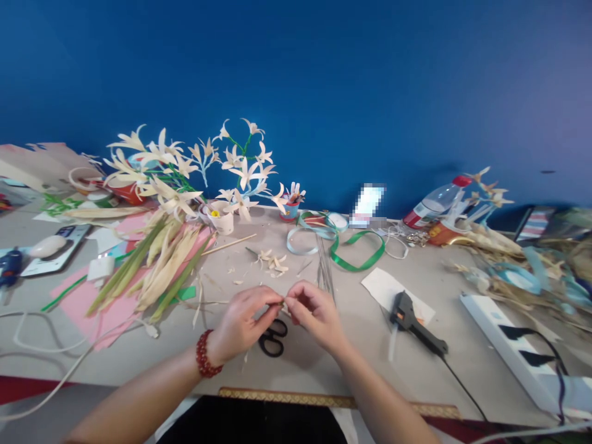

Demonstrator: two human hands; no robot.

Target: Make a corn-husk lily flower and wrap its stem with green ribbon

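Blue wall point(324, 80) before me, red-capped bottle point(431, 205) near it on my right, white power strip point(491, 330) with black plugs point(536, 358) nearer me, white mouse point(47, 246) far to my left, charger point(100, 269) near it.

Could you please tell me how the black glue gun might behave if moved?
The glue gun probably won't roll, lying on its side. Its trailing cord may tug when it is lifted, and the white paper partly under it might slide along if it is pushed.
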